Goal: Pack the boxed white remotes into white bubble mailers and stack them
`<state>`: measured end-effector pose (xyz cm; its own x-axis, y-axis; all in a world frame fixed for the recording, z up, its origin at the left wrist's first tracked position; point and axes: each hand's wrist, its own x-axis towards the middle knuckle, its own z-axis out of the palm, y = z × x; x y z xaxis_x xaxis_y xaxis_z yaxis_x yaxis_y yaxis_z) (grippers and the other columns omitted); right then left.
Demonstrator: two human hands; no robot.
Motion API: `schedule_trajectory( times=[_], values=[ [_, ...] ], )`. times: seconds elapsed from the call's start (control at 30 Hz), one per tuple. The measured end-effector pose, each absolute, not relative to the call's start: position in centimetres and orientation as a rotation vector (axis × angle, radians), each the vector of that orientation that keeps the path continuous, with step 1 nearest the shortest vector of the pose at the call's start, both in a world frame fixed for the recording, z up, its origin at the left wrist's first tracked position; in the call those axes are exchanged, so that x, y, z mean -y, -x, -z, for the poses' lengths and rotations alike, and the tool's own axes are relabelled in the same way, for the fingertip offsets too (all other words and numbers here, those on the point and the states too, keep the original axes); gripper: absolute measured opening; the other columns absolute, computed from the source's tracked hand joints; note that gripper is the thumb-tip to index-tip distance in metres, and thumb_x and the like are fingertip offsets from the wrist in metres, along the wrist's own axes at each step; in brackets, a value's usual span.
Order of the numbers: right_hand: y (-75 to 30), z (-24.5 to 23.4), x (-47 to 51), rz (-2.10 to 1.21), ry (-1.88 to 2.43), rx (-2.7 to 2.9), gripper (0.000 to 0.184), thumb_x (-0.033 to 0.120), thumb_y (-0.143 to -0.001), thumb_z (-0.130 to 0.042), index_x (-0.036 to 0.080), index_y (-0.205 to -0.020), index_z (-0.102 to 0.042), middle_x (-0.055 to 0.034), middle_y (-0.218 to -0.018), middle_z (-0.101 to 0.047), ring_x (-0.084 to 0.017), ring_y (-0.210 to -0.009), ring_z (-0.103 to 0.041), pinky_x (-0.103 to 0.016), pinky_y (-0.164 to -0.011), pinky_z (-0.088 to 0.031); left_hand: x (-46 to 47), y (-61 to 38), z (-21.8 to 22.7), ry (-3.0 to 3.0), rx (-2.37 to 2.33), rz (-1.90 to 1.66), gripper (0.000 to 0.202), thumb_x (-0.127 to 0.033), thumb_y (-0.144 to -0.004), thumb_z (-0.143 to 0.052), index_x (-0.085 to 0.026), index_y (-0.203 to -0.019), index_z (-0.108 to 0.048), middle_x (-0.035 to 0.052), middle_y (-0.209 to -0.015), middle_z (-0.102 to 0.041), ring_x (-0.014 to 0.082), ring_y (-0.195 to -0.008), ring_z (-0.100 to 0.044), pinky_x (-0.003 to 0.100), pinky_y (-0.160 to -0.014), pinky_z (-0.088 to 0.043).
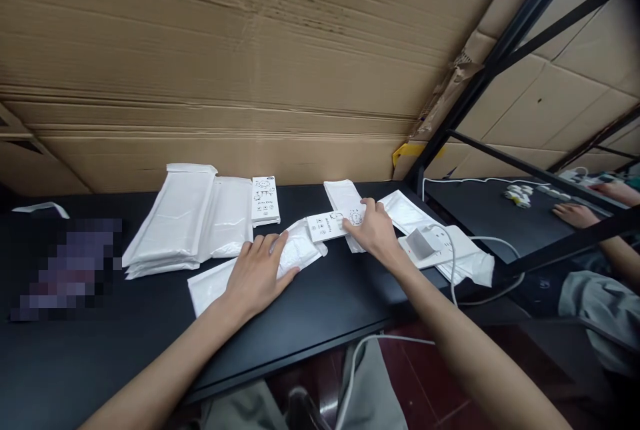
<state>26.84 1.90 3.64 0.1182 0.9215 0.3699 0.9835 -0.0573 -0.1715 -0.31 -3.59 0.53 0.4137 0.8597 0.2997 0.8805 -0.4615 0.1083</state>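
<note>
My left hand [257, 273] is closed over a white padded envelope [297, 250], its thumb along the near edge and its fingers towards the far edge. A flat white printed box [325, 225] is gripped in my right hand [374, 230], between thumb and fingers. The box's left end meets the envelope's right end; I cannot tell whether it is inside. Behind and below the box lies a narrow white packet [343, 193]. Another printed box [265, 200] rests at the back, beside a stack of white padded envelopes [173, 217].
On the right of the black table [320, 310] are more white envelopes [403, 210] and a power strip [445, 243] with a grey plug and white cable. A black metal frame [465, 97] divides off the neighbouring table, where another person's hand [575, 215] rests. Cardboard [225, 70] walls the back.
</note>
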Motion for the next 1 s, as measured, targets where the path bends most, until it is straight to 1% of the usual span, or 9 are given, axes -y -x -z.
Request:
schedule_trajectory(
  times=[0.1, 0.27, 0.37, 0.53, 0.8, 1.0],
  values=[
    [-26.0, -3.8, -1.5, 0.266, 2.063, 1.877, 0.063, 0.050, -0.079, -0.060, 0.009, -0.125, -0.047, -0.0176, -0.105, -0.058, -0.031, -0.096, -0.059, -0.038, -0.083, -0.045, 3.6, 0.3, -0.5, 2.577, 1.590, 0.498, 0.060, -0.049, -0.091, -0.049, -0.016, -0.142, -0.042, 0.0136, -0.124, -0.058, 0.0308, -0.109, -0.053, 0.044, -0.089, -0.041],
    [-25.5, -4.2, -0.6, 0.271, 2.100, 1.922, 0.063, 0.051, -0.081, -0.060, 0.010, -0.126, -0.045, -0.0167, -0.105, -0.057, -0.029, -0.093, -0.060, -0.037, -0.082, -0.044, 3.5, 0.3, -0.4, 2.566, 1.571, 0.512, 0.059, -0.046, -0.092, -0.050, -0.014, -0.140, -0.044, 0.0140, -0.123, -0.058, 0.0309, -0.107, -0.052, 0.045, -0.088, -0.041],
    [-25.4, -4.1, -0.3, 0.245, 2.085, 1.960, 0.061, 0.048, -0.082, -0.060, 0.011, -0.127, -0.045, -0.0161, -0.107, -0.059, -0.029, -0.095, -0.061, -0.037, -0.083, -0.044, 3.4, 0.4, -0.3, 2.571, 1.552, 0.509, 0.056, -0.047, -0.093, -0.048, -0.014, -0.138, -0.047, 0.0148, -0.123, -0.058, 0.0309, -0.107, -0.053, 0.045, -0.087, -0.042],
    [-25.0, -3.2, -0.3, 0.189, 2.028, 2.048, 0.056, 0.046, -0.087, -0.055, 0.012, -0.130, -0.045, -0.0169, -0.112, -0.062, -0.032, -0.103, -0.060, -0.042, -0.089, -0.041, 3.4, 0.4, -0.4, 2.596, 1.522, 0.511, 0.052, -0.047, -0.093, -0.049, -0.015, -0.134, -0.050, 0.0140, -0.123, -0.058, 0.0305, -0.107, -0.053, 0.045, -0.088, -0.042],
    [-25.1, -1.5, -0.1, 0.078, 1.983, 2.026, 0.054, 0.051, -0.091, -0.047, 0.012, -0.129, -0.049, -0.0150, -0.122, -0.064, -0.031, -0.110, -0.057, -0.041, -0.094, -0.040, 3.5, 0.5, -0.7, 2.639, 1.560, 0.507, 0.052, -0.048, -0.092, -0.050, -0.017, -0.132, -0.051, 0.0125, -0.123, -0.057, 0.0301, -0.108, -0.053, 0.045, -0.089, -0.042],
    [-25.3, -1.5, 0.2, -0.003, 1.931, 2.023, 0.049, 0.046, -0.093, -0.046, 0.012, -0.127, -0.051, -0.0124, -0.125, -0.063, -0.030, -0.111, -0.054, -0.040, -0.096, -0.040, 3.5, 0.5, -0.7, 2.662, 1.572, 0.496, 0.052, -0.050, -0.091, -0.050, -0.017, -0.132, -0.051, 0.0127, -0.123, -0.058, 0.0301, -0.109, -0.052, 0.045, -0.090, -0.042]
  ],
)
